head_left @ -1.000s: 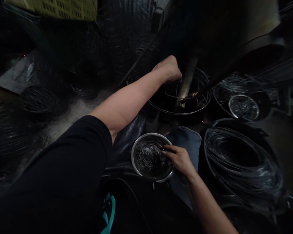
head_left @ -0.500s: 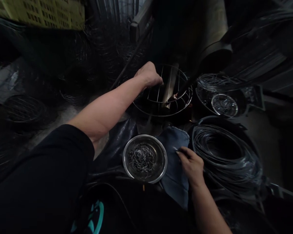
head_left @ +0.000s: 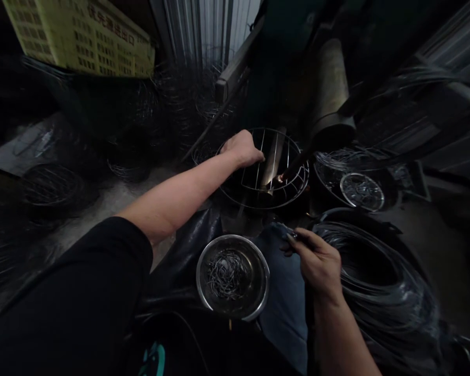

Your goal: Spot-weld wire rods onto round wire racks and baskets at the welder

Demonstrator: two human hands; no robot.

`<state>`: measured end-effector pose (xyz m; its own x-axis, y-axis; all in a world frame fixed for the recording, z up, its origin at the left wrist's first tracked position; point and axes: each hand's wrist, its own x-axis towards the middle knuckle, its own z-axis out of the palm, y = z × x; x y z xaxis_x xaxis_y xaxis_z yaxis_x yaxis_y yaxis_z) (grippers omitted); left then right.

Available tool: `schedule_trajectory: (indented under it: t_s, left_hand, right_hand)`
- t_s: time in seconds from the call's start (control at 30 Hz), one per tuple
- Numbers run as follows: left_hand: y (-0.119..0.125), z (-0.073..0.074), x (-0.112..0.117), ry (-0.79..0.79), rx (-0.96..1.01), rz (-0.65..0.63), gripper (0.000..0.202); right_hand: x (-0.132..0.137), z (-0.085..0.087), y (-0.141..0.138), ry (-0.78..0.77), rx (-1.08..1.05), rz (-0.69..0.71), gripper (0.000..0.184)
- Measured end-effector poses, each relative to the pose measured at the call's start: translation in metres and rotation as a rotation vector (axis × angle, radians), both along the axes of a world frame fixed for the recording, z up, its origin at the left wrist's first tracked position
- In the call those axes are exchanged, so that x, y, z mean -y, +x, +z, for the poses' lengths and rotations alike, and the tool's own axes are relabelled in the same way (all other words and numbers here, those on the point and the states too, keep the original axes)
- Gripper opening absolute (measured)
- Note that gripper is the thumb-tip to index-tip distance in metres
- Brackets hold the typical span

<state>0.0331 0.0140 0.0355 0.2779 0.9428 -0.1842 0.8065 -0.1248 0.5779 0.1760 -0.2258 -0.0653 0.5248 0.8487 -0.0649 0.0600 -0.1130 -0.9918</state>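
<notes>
Head view: left hand (head_left: 243,149) outstretched, fingers clamped on the rim of the round grey wire cage (head_left: 285,190), seemingly steadying it, while right hand (head_left: 317,258), fingertips pinched on a short thin wire piece (head_left: 289,234), hovers just beside the shiny round steel bowl (head_left: 258,261) of clippings.

Left hand (head_left: 242,149) clasps wire basket (head_left: 297,184) rim; right hand (head_left: 318,261) pinches short wire (head_left: 290,235) beside steel bowl (head_left: 199,271).

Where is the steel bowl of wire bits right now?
Head view, low centre: the steel bowl sits beside the blue cloth, left of the right hand, below the wire basket the left hand grips.
</notes>
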Motion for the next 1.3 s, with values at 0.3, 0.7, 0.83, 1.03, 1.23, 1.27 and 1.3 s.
schedule_trajectory:
  t_s: [0.3, 0.7, 0.83, 1.03, 1.23, 1.27, 1.3]
  left_hand:
    - [0.000, 0.009, 0.012, 0.069, -0.054, -0.007, 0.040]
    - [0.002, 0.009, 0.001, 0.071, -0.037, -0.038, 0.035]
    - [0.004, 0.010, 0.000, 0.062, -0.040, -0.038, 0.035]
    - [0.009, 0.008, -0.005, 0.074, -0.040, -0.047, 0.033]
    - [0.013, 0.004, -0.013, 0.044, -0.050, -0.031, 0.036]
    - [0.014, 0.004, -0.013, 0.042, -0.047, -0.031, 0.037]
    - [0.014, 0.004, -0.014, 0.044, -0.042, -0.029, 0.037]
  right_hand:
    - [-0.073, 0.036, -0.032, 0.009, 0.307, -0.038, 0.030]
    - [-0.082, -0.003, -0.052, 0.267, 0.048, -0.318, 0.032]
    - [-0.082, -0.003, -0.056, 0.299, -0.010, -0.337, 0.029]
    - [-0.085, -0.009, -0.053, 0.334, -0.014, -0.363, 0.029]
    - [-0.087, -0.007, -0.052, 0.303, 0.023, -0.345, 0.032]
    - [-0.087, -0.007, -0.052, 0.302, 0.050, -0.354, 0.032]
    - [-0.087, -0.006, -0.052, 0.303, 0.077, -0.363, 0.032]
